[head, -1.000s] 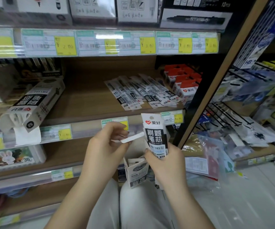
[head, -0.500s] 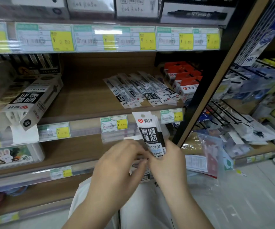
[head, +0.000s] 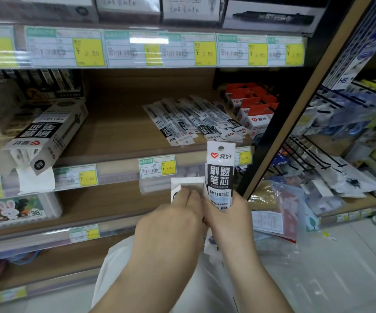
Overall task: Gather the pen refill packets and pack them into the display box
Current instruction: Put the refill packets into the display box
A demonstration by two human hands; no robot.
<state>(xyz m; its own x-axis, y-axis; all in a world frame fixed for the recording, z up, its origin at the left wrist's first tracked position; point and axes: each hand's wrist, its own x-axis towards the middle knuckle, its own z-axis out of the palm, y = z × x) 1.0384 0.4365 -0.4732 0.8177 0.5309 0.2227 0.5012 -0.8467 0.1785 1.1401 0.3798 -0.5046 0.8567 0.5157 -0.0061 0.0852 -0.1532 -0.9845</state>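
My right hand (head: 230, 220) grips a tall black-and-white display box (head: 219, 175) and holds it upright in front of the shelf. My left hand (head: 173, 222) is right beside it, fingers curled on the box's white flap (head: 187, 184), which sticks out to the left. Several pen refill packets (head: 196, 123) lie fanned out on the wooden shelf (head: 119, 129) above and behind my hands. The lower part of the box is hidden behind both hands.
A second, similar box (head: 44, 136) lies on its side at the shelf's left, open end toward me. Red-topped boxes (head: 252, 107) stand at the shelf's right end. Bagged goods (head: 279, 206) and wire hooks (head: 313, 152) crowd the right.
My left hand came down from holding the white flap out to the side and now presses against the box next to my right hand. The box stays upright.
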